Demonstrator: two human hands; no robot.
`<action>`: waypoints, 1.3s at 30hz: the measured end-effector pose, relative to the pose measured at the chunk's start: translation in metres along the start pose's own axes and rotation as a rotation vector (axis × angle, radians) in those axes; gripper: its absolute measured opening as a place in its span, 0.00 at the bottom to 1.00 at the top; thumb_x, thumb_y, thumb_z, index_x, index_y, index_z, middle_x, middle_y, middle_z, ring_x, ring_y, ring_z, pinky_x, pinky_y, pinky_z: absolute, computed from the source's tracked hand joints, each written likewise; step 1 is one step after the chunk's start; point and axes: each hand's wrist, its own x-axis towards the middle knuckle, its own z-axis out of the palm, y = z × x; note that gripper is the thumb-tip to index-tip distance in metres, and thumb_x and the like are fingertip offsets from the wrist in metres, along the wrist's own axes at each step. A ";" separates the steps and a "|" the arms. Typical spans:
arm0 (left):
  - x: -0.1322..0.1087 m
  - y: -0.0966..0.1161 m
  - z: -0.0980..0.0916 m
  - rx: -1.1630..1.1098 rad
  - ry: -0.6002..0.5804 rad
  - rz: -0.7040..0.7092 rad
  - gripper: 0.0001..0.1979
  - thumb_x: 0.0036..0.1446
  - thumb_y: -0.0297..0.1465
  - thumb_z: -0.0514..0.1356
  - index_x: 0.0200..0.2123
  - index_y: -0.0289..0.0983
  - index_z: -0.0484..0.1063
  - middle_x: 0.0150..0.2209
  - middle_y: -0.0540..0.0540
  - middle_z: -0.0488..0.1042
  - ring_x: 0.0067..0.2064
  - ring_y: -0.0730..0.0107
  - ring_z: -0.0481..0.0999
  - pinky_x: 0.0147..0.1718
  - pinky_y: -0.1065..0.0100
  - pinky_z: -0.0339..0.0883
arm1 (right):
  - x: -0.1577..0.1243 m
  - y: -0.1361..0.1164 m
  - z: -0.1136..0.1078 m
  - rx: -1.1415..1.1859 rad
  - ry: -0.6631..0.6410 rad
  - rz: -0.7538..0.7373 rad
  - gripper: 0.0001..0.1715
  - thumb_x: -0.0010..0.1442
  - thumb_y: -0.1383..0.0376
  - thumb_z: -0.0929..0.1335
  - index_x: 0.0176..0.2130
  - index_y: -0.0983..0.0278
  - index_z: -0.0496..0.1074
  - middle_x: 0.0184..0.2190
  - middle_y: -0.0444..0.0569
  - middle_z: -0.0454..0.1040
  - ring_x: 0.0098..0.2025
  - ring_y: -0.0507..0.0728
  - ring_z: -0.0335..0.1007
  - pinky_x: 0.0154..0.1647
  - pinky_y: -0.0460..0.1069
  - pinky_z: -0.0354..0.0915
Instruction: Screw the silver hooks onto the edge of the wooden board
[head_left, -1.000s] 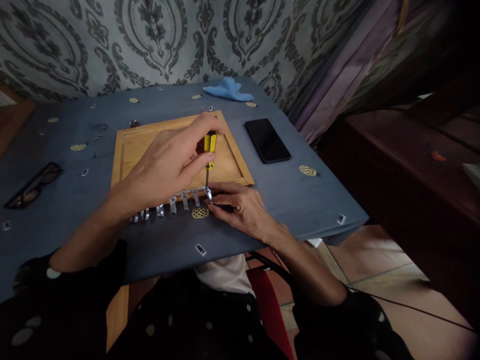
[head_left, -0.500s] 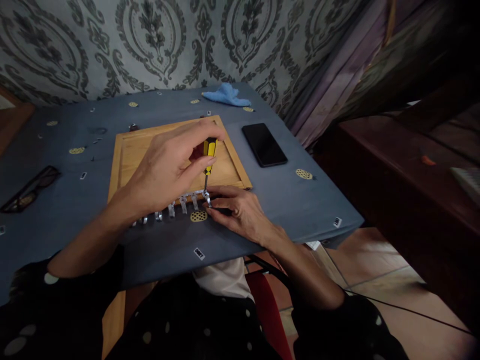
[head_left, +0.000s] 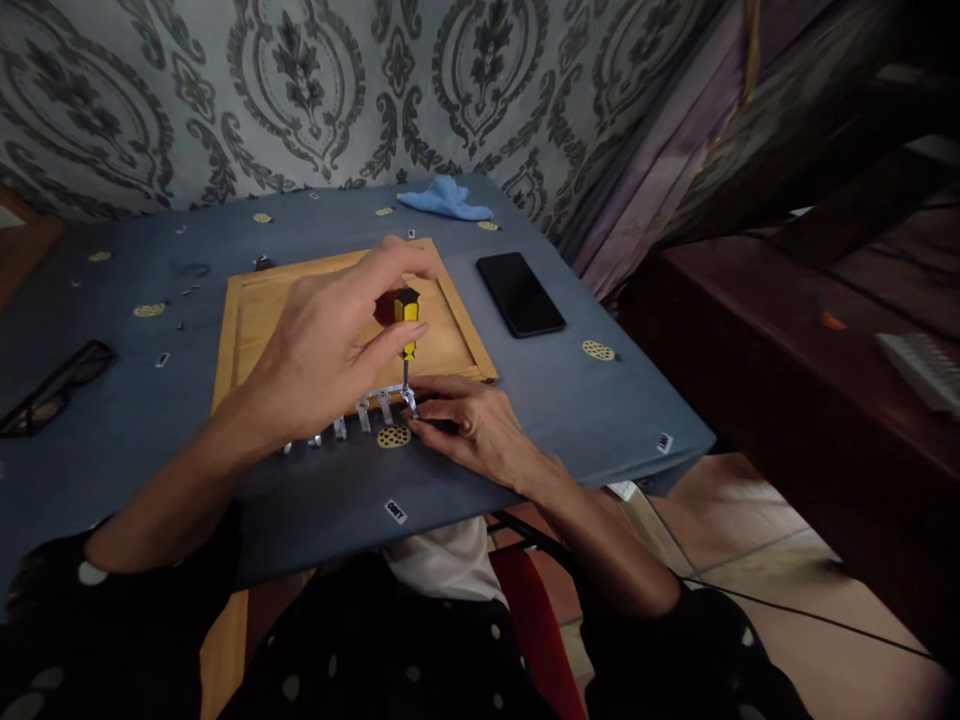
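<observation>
The screwdriver (head_left: 407, 309) stands upright — apparently pinched in left hand (head_left: 326, 320).

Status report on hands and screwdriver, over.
Left hand gripping yellow-and-black screwdriver, tip down at rightmost metal hook. Right hand pinching that hook. Smartphone right of wooden board, clear of both hands.

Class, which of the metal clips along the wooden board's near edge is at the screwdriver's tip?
The rightmost metal clip. It alone sits under the screwdriver and is touched by the right hand; the other visible clips are farther left.
</observation>
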 end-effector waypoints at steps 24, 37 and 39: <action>0.003 -0.003 -0.002 0.026 -0.061 -0.027 0.12 0.65 0.29 0.59 0.51 0.40 0.74 0.47 0.46 0.79 0.45 0.66 0.81 0.47 0.66 0.76 | 0.000 0.001 0.002 -0.010 0.018 -0.013 0.11 0.67 0.64 0.69 0.43 0.58 0.84 0.57 0.51 0.80 0.53 0.60 0.81 0.50 0.54 0.76; 0.003 -0.004 0.000 0.074 -0.038 -0.108 0.15 0.63 0.29 0.61 0.52 0.41 0.77 0.48 0.47 0.80 0.38 0.68 0.78 0.47 0.63 0.77 | 0.001 -0.001 0.001 -0.012 0.015 -0.011 0.13 0.68 0.63 0.68 0.41 0.59 0.84 0.57 0.50 0.80 0.52 0.60 0.81 0.47 0.53 0.75; 0.003 -0.004 -0.003 -0.004 -0.068 -0.110 0.18 0.63 0.27 0.61 0.55 0.41 0.75 0.51 0.47 0.79 0.40 0.68 0.79 0.48 0.64 0.77 | 0.001 -0.001 0.001 -0.014 0.015 -0.017 0.13 0.68 0.63 0.68 0.41 0.59 0.84 0.57 0.50 0.80 0.52 0.60 0.81 0.47 0.52 0.75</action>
